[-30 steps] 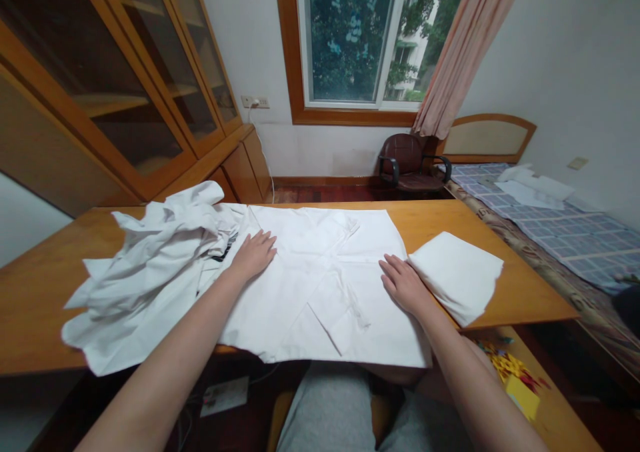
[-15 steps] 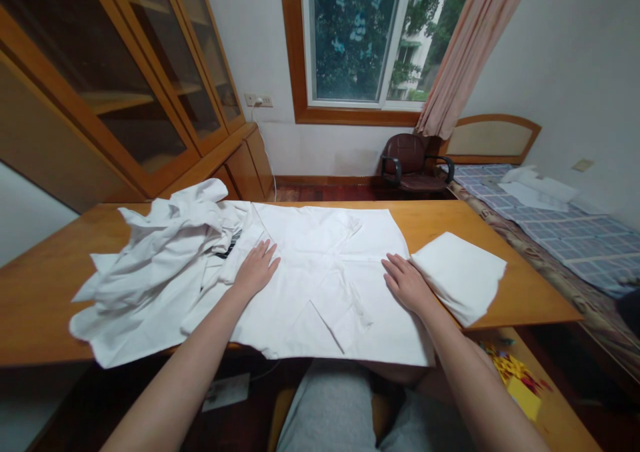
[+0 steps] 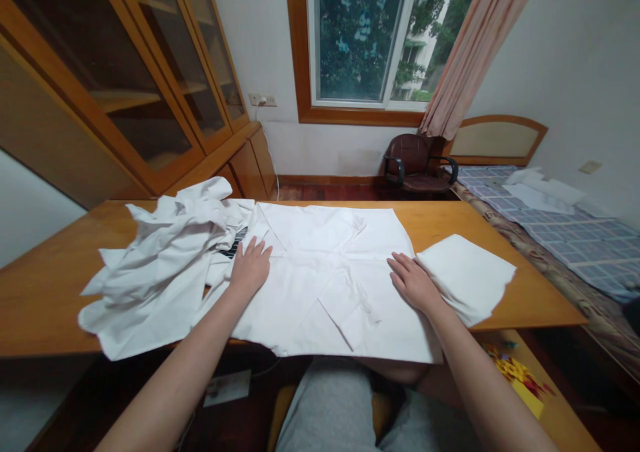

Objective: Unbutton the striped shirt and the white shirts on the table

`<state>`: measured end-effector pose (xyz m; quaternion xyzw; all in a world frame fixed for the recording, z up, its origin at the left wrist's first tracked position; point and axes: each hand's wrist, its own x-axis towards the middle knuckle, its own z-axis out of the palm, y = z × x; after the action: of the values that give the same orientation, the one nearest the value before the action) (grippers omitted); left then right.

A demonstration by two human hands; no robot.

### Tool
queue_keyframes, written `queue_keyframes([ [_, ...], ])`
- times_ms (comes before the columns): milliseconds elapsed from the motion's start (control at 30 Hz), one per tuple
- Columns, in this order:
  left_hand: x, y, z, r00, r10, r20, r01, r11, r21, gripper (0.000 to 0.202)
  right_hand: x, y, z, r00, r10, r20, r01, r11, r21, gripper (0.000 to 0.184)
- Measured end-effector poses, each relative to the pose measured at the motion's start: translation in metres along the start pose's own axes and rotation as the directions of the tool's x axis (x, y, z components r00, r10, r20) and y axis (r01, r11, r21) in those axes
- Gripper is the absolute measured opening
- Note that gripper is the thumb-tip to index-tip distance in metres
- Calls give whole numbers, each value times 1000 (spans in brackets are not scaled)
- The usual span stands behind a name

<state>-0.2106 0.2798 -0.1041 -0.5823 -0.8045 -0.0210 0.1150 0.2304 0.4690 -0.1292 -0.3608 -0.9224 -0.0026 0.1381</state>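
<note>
A white garment (image 3: 320,279) lies spread flat on the wooden table (image 3: 45,285), its near edge hanging over the table's front. My left hand (image 3: 250,265) rests open, palm down, on the garment's left part beside a crumpled heap of white cloth (image 3: 165,259). My right hand (image 3: 413,280) lies flat and open on the garment's right edge. It sits just left of a folded white cloth (image 3: 470,275) near the table's right end.
A glass-fronted wooden cabinet (image 3: 125,85) stands at the left. Behind the table are a window (image 3: 365,39), a pink curtain (image 3: 475,45) and a dark armchair (image 3: 417,165). A bed (image 3: 565,232) with checked bedding runs along the right wall.
Both hands stay flat on the garment. My left hand has slid a little toward the crumpled heap, and the view has shifted slightly.
</note>
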Motion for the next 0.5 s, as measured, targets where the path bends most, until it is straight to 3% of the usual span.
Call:
queue_keyframes([
  [500,3,-63,-40,995,-97,-21,97,995,18,46,-3,10,-4,1000,5,-1,-5,1000,11,45],
])
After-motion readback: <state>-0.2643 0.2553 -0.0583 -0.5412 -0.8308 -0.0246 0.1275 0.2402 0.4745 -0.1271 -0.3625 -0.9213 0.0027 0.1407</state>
